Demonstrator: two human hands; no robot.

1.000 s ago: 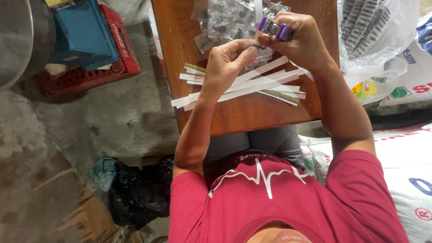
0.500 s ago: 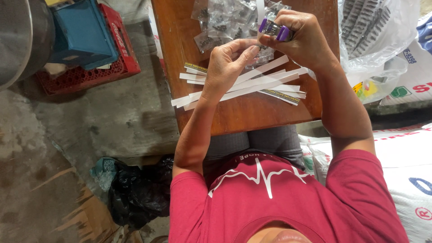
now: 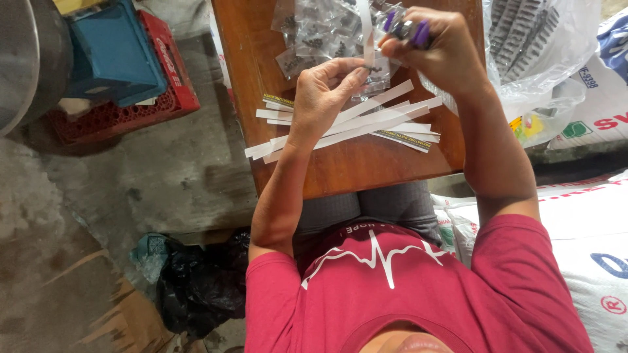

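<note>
Stapling looks in hand: right hand [image 3: 437,49] grips a purple stapler [image 3: 407,27], left hand [image 3: 324,91] pinches a small clear packet [image 3: 374,70] (over the bench [image 3: 340,167]); next, careful alignment.

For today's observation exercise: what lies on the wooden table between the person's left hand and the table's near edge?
In the head view, a loose pile of white paper strips lies on the wooden table just below the left hand; beyond the strips, bare wood runs to the near edge.

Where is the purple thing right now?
In the head view, the purple tool sits gripped in the right hand, top right, above the white paper strips on the wooden table.
</note>
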